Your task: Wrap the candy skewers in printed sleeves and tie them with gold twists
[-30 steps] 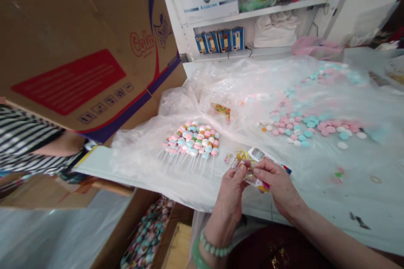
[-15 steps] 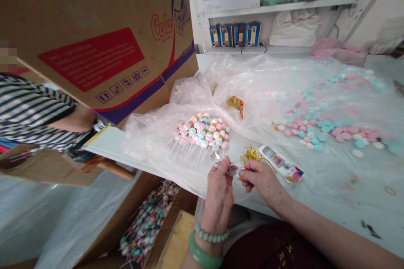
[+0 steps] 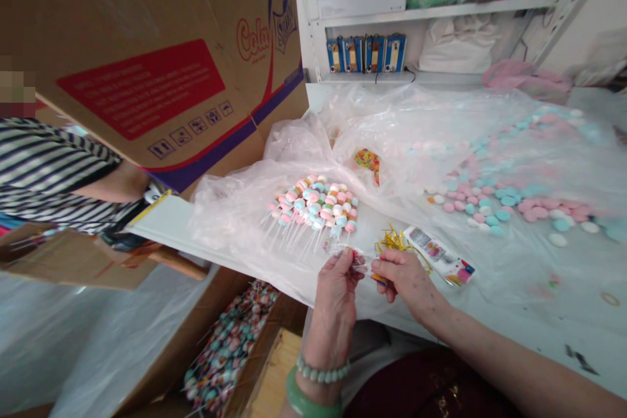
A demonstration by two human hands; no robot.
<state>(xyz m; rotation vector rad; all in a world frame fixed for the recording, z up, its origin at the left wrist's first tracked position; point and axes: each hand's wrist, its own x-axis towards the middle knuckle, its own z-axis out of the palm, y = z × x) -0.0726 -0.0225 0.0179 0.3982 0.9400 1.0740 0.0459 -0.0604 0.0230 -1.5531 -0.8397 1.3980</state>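
My left hand (image 3: 337, 287), with a green bangle and a beaded bracelet at its wrist, pinches a clear, crinkled plastic wrapper (image 3: 359, 261). Close beside it, my right hand (image 3: 407, 279) has its thumb and fingers pressed together at the wrapper's other end. A small red, blue and yellow piece (image 3: 379, 279) shows under the right fingers; its kind is unclear. Just beyond the hands lie gold twist ties (image 3: 392, 239) and a printed plastic packet (image 3: 439, 256). To the left, a cluster of marshmallow lollipops (image 3: 313, 204) on white sticks rests on the plastic sheet.
Loose pink, blue and white marshmallows (image 3: 504, 204) spread over the table's right side. A large cardboard box (image 3: 161, 32) stands at the left. Below the table edge, an open carton holds many lollipops (image 3: 230, 339). A person in a striped shirt (image 3: 49, 173) is at far left.
My hands have shifted slightly, and the wrapper is stretched between them. The red and blue piece at my right fingers shows at a different angle. The lollipops stay where they were.
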